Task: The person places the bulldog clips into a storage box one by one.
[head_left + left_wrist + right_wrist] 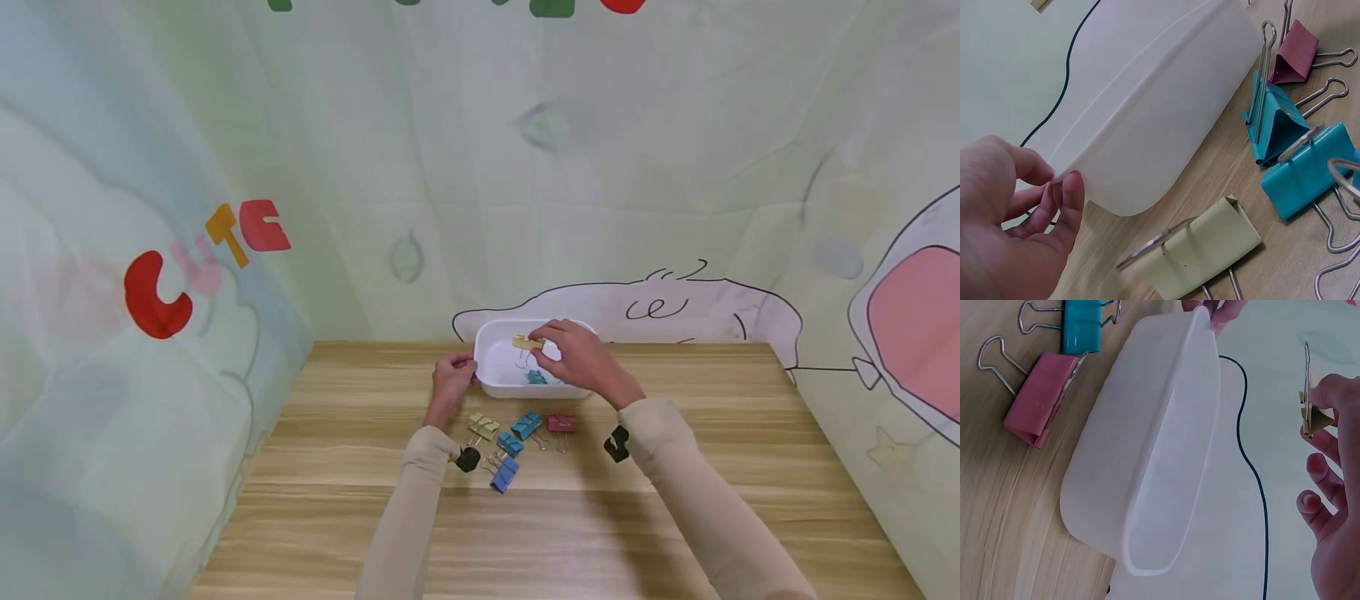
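Observation:
A white plastic tub (pixel 502 390) stands near the back edge of the table, with a teal binder clip (pixel 536 377) lying in it. My left hand (pixel 452 382) pinches the tub's left rim between thumb and fingers. Above the tub my right hand (pixel 576 354) holds a yellow binder clip (pixel 1307 419) between thumb and forefinger, its other fingers loosely bent. In front of the tub lie a pale yellow binder clip (pixel 1200 253), two teal binder clips (pixel 527 425), a blue binder clip (pixel 505 474) and a red binder clip (pixel 561 423).
The wooden table (pixel 337 500) carries the tub and the loose clips. A printed cloth backdrop (pixel 360 275) rises behind the table and along both sides. Each sleeve has a small black device (pixel 617 444) near the wrist.

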`<move>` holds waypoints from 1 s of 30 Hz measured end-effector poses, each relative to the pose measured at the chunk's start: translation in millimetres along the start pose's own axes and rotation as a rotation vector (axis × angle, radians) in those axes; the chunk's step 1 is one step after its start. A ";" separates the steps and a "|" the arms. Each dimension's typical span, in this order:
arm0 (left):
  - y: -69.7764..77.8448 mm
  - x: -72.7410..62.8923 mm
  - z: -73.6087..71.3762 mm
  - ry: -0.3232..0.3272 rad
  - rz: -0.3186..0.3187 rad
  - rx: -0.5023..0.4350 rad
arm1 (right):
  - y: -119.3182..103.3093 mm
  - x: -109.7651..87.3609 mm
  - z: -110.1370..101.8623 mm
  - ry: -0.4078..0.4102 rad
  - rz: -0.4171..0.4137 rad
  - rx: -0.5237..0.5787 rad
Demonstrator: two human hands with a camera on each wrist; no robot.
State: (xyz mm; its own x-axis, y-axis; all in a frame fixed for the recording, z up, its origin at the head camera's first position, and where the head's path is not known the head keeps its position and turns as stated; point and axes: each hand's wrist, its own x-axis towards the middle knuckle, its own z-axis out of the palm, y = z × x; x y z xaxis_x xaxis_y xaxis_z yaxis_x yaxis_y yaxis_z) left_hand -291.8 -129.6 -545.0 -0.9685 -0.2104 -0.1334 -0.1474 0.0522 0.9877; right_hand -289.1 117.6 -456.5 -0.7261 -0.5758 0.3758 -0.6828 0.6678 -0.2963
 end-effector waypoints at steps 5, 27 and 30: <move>-0.3 -0.5 0.2 0.005 0.002 -0.014 | -0.8 3.1 2.8 0.035 -0.005 0.014; -1.2 1.8 2.6 0.030 0.019 -0.006 | 8.6 -16.1 -1.4 0.011 0.081 0.055; -0.6 0.5 3.0 0.029 0.020 -0.007 | 10.1 -20.5 -2.1 0.007 0.066 0.054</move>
State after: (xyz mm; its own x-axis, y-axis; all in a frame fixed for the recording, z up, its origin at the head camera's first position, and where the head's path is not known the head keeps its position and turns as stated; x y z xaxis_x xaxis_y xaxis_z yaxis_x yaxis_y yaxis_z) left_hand -292.8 -126.8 -545.9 -0.9650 -0.2374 -0.1116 -0.1268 0.0496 0.9907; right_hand -281.0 137.1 -465.4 -0.7695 -0.5274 0.3602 -0.6366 0.6780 -0.3674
